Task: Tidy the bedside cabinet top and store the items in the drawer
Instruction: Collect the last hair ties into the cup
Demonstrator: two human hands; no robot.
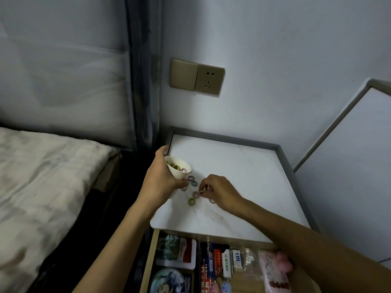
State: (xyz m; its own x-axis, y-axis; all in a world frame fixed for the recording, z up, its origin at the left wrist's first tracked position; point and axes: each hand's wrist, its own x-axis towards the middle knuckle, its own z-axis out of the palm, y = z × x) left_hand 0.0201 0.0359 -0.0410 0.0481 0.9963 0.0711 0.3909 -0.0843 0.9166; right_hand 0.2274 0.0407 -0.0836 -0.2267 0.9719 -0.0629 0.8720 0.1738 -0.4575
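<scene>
Cabinet top (243,166), white marbled, grey-edged: several small hair ties (191,201) lay loose near its left front. Left hand (160,182) held a white cup (178,171), tilted, more ties inside. Right hand (220,192) pinched ties at the surface. Drawer (148,261) below stood open, filled with packets (220,263). Bed (42,176) at left; socket (209,81) on wall.

white cup (179,173), green hair tie (191,201)

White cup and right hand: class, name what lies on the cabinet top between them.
In the head view, two small greyish hair rings lie on the cabinet top between the white cup and the right hand.
</scene>
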